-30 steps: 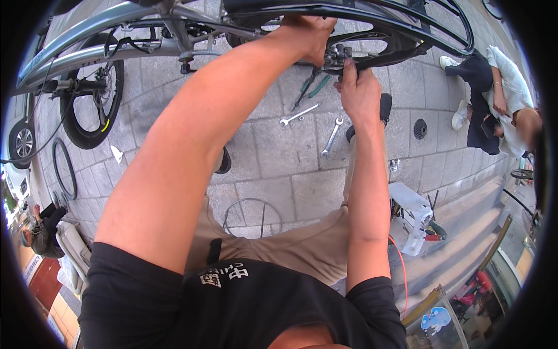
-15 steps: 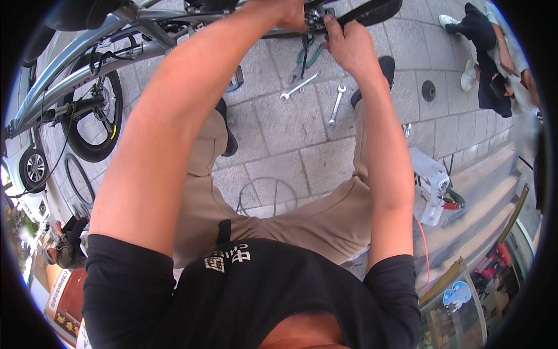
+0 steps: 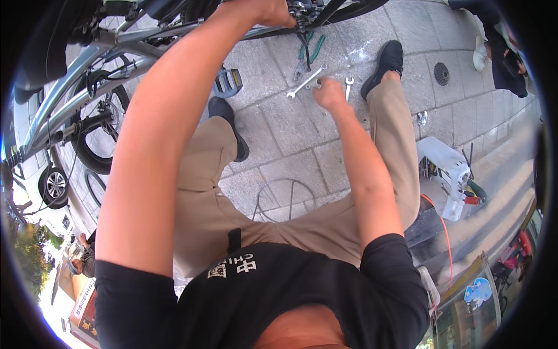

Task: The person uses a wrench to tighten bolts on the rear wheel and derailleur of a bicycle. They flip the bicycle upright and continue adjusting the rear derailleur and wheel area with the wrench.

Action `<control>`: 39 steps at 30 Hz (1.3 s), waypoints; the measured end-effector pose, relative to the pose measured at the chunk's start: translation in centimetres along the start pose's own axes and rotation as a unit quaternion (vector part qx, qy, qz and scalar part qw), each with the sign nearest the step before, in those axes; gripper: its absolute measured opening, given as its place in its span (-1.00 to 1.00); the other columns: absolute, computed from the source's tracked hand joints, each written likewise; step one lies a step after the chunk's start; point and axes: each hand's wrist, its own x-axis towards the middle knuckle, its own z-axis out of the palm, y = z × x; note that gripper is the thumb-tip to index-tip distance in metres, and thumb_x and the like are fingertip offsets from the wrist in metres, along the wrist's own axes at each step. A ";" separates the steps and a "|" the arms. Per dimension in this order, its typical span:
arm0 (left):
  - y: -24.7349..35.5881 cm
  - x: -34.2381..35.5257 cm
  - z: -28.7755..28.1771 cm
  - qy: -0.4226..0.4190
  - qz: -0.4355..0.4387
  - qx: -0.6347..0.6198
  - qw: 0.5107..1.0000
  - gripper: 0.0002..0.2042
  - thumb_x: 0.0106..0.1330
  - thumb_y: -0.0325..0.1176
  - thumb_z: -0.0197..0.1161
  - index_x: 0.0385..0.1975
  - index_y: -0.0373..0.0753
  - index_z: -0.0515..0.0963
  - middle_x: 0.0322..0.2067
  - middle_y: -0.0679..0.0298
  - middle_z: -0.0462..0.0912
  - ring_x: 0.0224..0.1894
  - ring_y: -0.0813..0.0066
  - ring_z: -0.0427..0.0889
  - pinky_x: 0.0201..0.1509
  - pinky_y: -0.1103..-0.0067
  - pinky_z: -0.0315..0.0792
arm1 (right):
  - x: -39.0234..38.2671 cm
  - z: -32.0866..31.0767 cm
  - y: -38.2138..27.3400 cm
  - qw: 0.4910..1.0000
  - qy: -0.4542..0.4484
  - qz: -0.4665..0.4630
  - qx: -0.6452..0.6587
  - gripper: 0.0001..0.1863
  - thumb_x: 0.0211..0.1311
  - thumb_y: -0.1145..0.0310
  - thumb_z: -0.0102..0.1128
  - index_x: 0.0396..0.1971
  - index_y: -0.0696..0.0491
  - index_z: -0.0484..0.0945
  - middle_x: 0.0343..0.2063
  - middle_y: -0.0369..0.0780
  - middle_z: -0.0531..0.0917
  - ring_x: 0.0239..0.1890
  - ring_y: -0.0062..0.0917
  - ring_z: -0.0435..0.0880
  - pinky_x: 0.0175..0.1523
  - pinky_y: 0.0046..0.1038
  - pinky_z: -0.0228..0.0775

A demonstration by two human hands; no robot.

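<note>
A silver bicycle (image 3: 107,38) leans across the upper left, its rear end reaching the top edge. My left hand (image 3: 270,11) is at its wheel hub area, fingers curled and partly cut off by the frame edge; what they grip is hidden. Low over the paving, my right hand (image 3: 331,94) has bent fingers drawn together; I cannot make out anything in them. It is between two combination wrenches, one on its left (image 3: 306,82) and one on its right (image 3: 349,88). Pliers with green handles (image 3: 317,49) lie just beyond. A small ring-shaped part (image 3: 308,86) rests beside the left wrench.
A bicycle pedal (image 3: 227,83) juts out near my left shoe (image 3: 229,125). Beyond my right shoe (image 3: 390,65) lies a round dark toothed disc (image 3: 441,74). A grey bin of tools (image 3: 444,166) stands at right, near an orange cord (image 3: 446,235). Another person's legs (image 3: 507,72) show at upper right.
My right hand has left the bicycle and come down toward the wrenches. The left hand stays at the bicycle. My view has shifted, and both my shoes show more fully.
</note>
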 end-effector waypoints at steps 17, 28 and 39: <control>1.5 -0.6 -0.5 0.004 -0.044 0.052 0.998 0.06 -0.08 0.14 0.52 0.42 -0.38 0.30 0.38 -0.49 0.24 0.49 -0.33 0.22 0.57 0.15 0.18 | -6.2 6.7 12.7 0.858 0.359 0.335 0.153 -0.35 0.24 0.15 0.35 0.22 0.25 0.46 0.08 0.15 0.67 0.17 0.01 0.66 0.29 -0.10 0.44; 1.2 -0.5 -1.6 -0.044 -0.043 0.016 0.998 0.02 -0.07 0.11 0.55 0.41 -0.31 0.33 0.30 -0.30 0.42 0.41 -0.21 0.37 0.50 0.13 0.29 | -4.1 1.3 6.9 0.889 0.314 0.167 0.288 -0.57 0.23 0.16 0.35 -0.16 0.27 0.69 -0.27 0.03 0.77 -0.20 -0.26 0.76 0.01 -0.28 0.55; 0.3 -1.1 -1.7 0.024 -0.026 -0.051 0.998 -0.12 -0.01 0.17 0.44 0.28 -0.29 0.43 0.30 -0.24 0.46 0.39 -0.14 0.43 0.44 0.12 0.34 | -3.1 -21.0 -20.5 0.504 0.358 -0.188 0.763 -0.79 0.49 0.35 -0.01 -0.24 0.21 0.47 -0.45 -0.12 0.57 -0.46 -0.29 0.71 -0.40 -0.27 0.62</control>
